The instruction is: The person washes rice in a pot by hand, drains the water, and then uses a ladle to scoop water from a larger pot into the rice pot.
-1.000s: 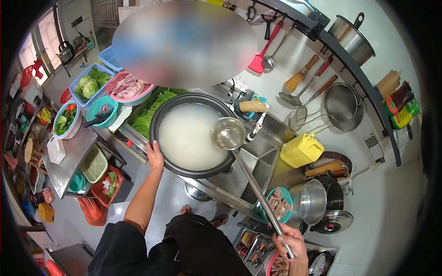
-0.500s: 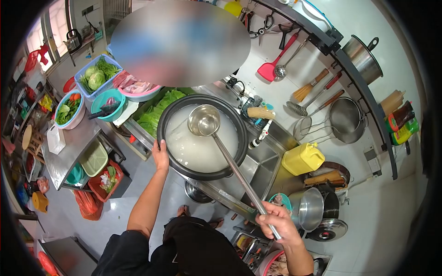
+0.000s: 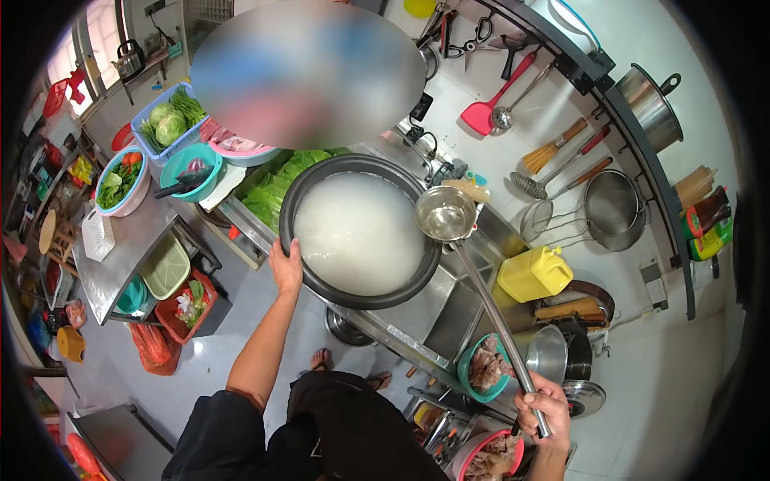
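A large black pot (image 3: 321,289) full of cloudy white liquid sits at the edge of a steel sink (image 3: 449,313). My left hand (image 3: 285,268) grips the pot's near left rim. My right hand (image 3: 545,405) is closed around the end of a long steel ladle (image 3: 445,213), low at the right. The ladle's bowl hangs over the pot's right rim, above the sink side, with clear liquid in it.
Green leaves (image 3: 277,188) lie behind the pot. Bowls of vegetables (image 3: 120,183) and meat (image 3: 237,148) stand on the steel counter (image 3: 128,248) at left. A yellow jug (image 3: 533,272), pots and a teal bowl of meat (image 3: 484,367) are at right. Utensils hang on the wall rack (image 3: 609,96).
The ladle's bowl moved from over the liquid in the pot to its right rim. My right hand drew back and down. My left hand stayed on the rim.
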{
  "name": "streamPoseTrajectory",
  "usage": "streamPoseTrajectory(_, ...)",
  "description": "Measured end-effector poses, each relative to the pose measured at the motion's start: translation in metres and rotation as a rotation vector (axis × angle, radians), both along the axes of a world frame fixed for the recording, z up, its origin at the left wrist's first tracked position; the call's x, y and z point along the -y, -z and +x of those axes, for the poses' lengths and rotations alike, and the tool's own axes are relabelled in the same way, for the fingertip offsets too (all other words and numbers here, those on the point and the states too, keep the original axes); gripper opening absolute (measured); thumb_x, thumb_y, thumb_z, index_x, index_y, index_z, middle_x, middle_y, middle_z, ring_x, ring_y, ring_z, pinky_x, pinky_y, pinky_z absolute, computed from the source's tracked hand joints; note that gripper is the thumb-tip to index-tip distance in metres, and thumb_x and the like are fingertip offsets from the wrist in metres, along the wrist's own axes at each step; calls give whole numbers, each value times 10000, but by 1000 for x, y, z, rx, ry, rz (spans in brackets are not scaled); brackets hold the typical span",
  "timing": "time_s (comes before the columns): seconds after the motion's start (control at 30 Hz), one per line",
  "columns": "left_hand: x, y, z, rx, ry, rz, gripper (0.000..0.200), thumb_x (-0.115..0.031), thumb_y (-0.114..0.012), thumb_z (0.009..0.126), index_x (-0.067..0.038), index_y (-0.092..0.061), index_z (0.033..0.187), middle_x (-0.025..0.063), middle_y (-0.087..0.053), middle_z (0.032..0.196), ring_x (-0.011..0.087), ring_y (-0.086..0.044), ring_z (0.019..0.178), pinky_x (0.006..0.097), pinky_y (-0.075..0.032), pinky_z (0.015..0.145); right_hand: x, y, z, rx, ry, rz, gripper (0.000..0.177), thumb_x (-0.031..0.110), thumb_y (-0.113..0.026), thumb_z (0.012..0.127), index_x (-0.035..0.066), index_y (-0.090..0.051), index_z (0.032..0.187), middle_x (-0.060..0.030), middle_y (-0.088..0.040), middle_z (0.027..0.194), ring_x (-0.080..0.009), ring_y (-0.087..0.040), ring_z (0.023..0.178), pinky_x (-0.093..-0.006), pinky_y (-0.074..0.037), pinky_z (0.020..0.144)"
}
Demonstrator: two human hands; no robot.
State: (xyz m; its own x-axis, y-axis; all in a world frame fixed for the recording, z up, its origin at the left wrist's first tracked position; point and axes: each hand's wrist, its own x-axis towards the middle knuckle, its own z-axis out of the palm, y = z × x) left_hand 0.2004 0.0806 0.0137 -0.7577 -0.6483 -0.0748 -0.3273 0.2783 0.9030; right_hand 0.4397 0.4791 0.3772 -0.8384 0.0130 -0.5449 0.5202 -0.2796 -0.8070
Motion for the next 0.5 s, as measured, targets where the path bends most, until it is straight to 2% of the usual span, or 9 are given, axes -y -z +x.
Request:
streamPoseTrajectory(0.2, 1, 4, -2, -39, 5, 29, 652, -388, -620, 888, 17, -481, 1379, 233, -536, 1329, 404, -451, 1288, 461, -361, 1090, -9, 2, 15, 8, 71, 152, 504, 32, -558, 835, -118, -508, 1314, -126, -555, 698, -83, -425, 358, -221, -348, 304)
streamPoseTrajectory(0.5, 4, 20, -7, -83, 17, 77, 620, -358, -628, 881, 27, -504, 1352, 241, -558, 1270, 401, -494, 1216, 457, -384, 1059, -15, 7, 28, 50, 94, 162, 500, 27, -580, 818, -118, -529, 1295, -120, -551, 684, -89, -419, 348, -226, -342, 297)
